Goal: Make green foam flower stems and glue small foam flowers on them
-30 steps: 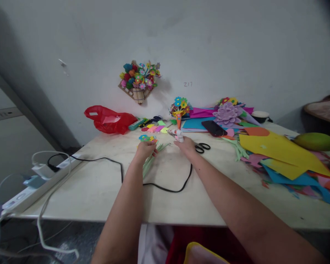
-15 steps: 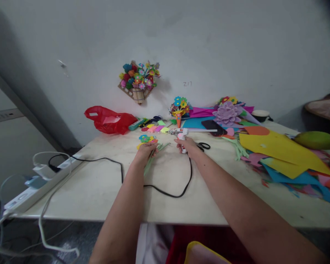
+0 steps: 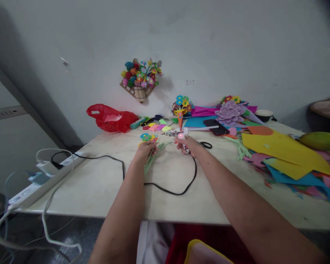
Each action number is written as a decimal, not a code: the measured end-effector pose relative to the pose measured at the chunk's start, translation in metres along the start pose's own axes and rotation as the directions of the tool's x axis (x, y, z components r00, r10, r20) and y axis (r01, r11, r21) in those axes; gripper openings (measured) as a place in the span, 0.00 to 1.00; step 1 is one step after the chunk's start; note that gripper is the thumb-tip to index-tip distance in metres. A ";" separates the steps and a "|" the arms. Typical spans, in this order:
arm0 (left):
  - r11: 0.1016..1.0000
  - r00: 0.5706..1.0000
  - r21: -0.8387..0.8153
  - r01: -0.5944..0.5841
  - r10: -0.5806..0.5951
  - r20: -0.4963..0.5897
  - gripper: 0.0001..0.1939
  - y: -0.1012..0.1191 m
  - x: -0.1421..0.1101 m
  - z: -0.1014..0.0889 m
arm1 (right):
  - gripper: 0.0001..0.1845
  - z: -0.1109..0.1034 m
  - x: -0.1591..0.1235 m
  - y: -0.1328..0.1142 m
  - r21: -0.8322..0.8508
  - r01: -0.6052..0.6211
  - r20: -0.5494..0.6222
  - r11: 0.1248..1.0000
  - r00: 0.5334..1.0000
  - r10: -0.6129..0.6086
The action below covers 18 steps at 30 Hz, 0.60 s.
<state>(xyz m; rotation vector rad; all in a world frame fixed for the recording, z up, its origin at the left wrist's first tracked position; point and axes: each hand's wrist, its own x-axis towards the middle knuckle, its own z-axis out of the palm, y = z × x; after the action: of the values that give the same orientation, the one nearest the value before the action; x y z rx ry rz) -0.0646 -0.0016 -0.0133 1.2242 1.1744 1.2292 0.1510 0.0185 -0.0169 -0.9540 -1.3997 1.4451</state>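
Note:
My left hand [image 3: 147, 149] is closed around a bunch of thin pale green strips [image 3: 161, 147], whose ends fan out toward the right and down along my forearm. Small blue, yellow and orange flower cut-outs [image 3: 145, 137] lie just beyond that hand. In my right hand [image 3: 191, 144] is a white hot glue gun [image 3: 183, 135], its nozzle pointing left past the strip ends. A red light glows on its body. A long whitish glue stick [image 3: 205, 128] sticks out of its back. Its black cord [image 3: 194, 174] loops over the table between my arms.
Black-handled scissors [image 3: 206, 145] lie right of my right hand. Foam sheets [image 3: 280, 152] and scraps cover the right side, with a phone [image 3: 216, 127] behind. A red bag [image 3: 111, 119] sits back left; a power strip [image 3: 48, 179] runs along the left edge.
The glue gun has turned slightly, so its red light now shows and its nozzle reaches further left. My left hand keeps hold of the strips. The whole view has shifted a little.

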 end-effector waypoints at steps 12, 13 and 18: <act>0.999 1.000 -0.036 0.020 -0.020 -0.001 0.08 0.002 -0.002 -0.003 | 0.20 -0.002 -0.001 0.003 -0.092 -0.013 0.059 0.996 0.998 0.019; 0.999 1.000 -0.039 0.017 -0.017 0.002 0.08 0.002 -0.002 -0.003 | 0.20 -0.002 0.000 0.003 -0.096 -0.018 0.055 0.995 0.998 0.024; 0.999 1.000 -0.029 0.019 -0.019 -0.009 0.05 0.001 -0.001 -0.002 | 0.20 -0.002 0.001 0.006 -0.108 -0.008 0.058 0.994 0.998 0.014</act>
<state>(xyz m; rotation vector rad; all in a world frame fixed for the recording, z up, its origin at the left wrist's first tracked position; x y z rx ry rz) -0.0669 -0.0028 -0.0123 1.1848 1.1690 1.2352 0.1524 0.0203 -0.0227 -0.9959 -1.5306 1.4275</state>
